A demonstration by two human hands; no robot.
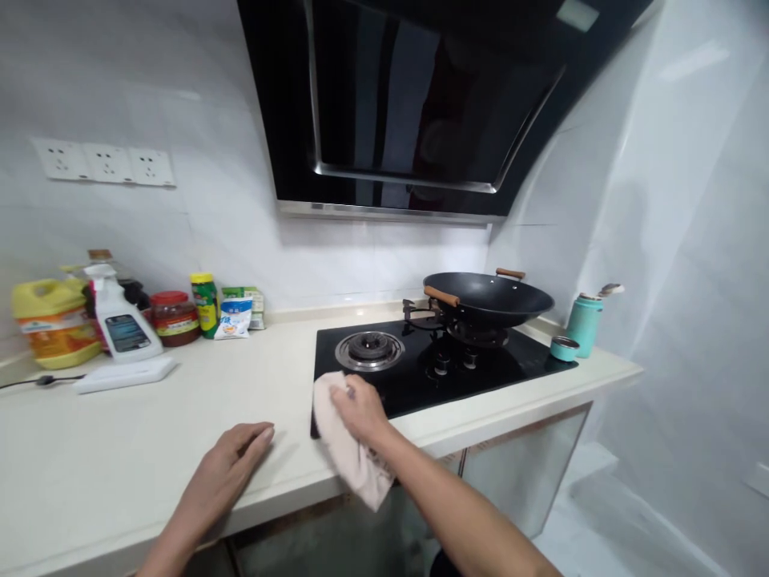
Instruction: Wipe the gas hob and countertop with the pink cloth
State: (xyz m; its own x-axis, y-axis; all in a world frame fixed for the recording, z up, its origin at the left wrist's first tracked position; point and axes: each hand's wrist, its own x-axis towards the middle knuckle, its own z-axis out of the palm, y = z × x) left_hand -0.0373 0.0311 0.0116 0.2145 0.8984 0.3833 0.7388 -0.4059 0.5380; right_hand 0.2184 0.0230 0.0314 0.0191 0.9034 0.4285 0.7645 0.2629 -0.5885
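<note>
My right hand (362, 409) presses a pale pink cloth (336, 429) onto the front left corner of the black glass gas hob (408, 393). Part of the cloth hangs over the counter's front edge. My left hand (231, 465) rests on the cream countertop (270, 401), left of the hob, holding nothing; its fingers lie along the surface. Behind the cloth is the left burner (369, 350), its pan support absent. A black wok (486, 296) with wooden handles sits over the right burner. Two control knobs (455, 362) stand between the burners and the hob's front edge.
A range hood (408, 104) overhangs the hob. At the back left stand a yellow jug (57, 320), a white spray bottle (122, 312), a red-lidded jar (174, 319), a green bottle (205, 304) and seasoning packets (234, 317). A teal container (584, 324) is at the right.
</note>
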